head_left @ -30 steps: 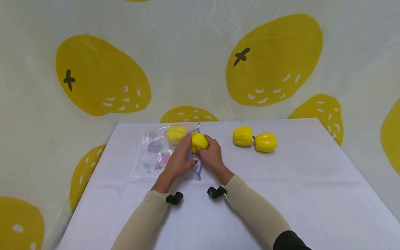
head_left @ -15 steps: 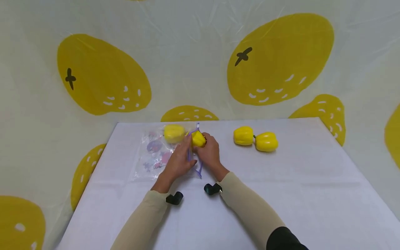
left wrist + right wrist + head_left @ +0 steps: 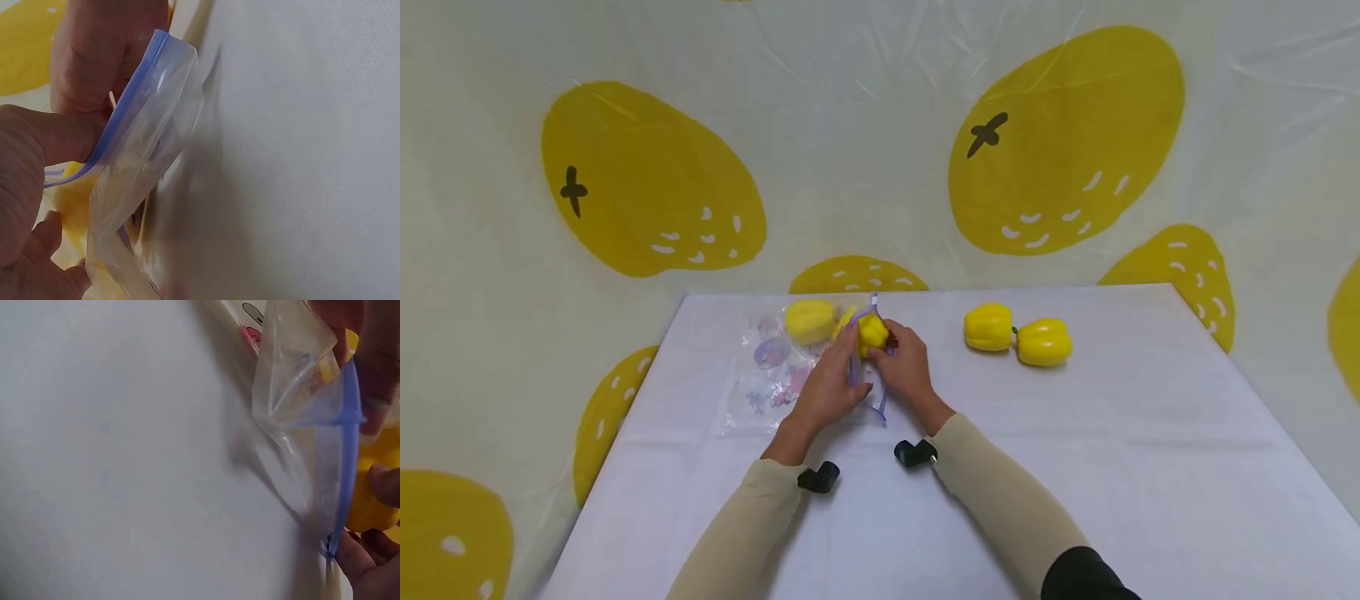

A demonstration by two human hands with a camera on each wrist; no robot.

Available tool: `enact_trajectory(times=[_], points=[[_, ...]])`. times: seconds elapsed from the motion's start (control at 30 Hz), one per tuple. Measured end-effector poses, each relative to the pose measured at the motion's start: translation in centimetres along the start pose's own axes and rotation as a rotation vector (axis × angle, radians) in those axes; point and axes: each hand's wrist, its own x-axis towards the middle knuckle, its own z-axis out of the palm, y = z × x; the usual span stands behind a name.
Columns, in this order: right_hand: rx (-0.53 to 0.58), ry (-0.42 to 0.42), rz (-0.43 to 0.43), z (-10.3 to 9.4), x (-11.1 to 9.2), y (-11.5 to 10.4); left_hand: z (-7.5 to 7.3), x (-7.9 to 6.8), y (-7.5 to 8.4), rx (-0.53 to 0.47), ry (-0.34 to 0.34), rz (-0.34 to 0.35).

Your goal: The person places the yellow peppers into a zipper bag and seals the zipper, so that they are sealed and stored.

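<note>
A clear zip bag point(image 3: 741, 400) with a purple zip strip and printed pictures lies flat at the back left-centre. My left hand point(image 3: 826, 385) holds the bag's mouth, its thumb hooked at the zip strip point(image 3: 128, 94) in the left wrist view. My right hand point(image 3: 910, 367) grips a yellow bell pepper point(image 3: 872, 335) from the right, and that pepper is partly inside the mouth. Deeper in the bag, a second yellow bell pepper point(image 3: 809, 322) shows through the plastic. In the right wrist view the gripped pepper point(image 3: 370, 509) is beside the strip, partly hidden by fingers.
Two more yellow bell peppers, a left one point(image 3: 988, 327) and a right one point(image 3: 1045, 342), lie with stem ends together on the white-covered table point(image 3: 1150, 433). Behind the table hangs a pale curtain point(image 3: 857, 150) with large yellow fruit prints.
My right hand has pushed its pepper leftward, further into the bag's mouth. The pepper inside has shifted left. My left hand stays nearly where it was.
</note>
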Motion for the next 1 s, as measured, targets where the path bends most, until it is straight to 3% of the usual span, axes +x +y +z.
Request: enact_trajectory(times=[0.2,0.43,0.67,1.0], points=[[0.045,0.035,-0.021,-0.12,0.37,0.08,-0.10,0.15,0.04,0.011,0.029,0.018],[0.025,0.010,-0.002,0.37,0.24,-0.05,0.08,0.16,-0.03,0.015,-0.002,-0.013],[0.043,0.021,-0.049,0.14,0.49,0.11,-0.08,0.28,0.07,0.021,0.005,-0.008],[-0.083,-0.031,0.033,0.58,0.25,-0.17,0.32,0.00,-0.10,0.016,0.016,0.016]])
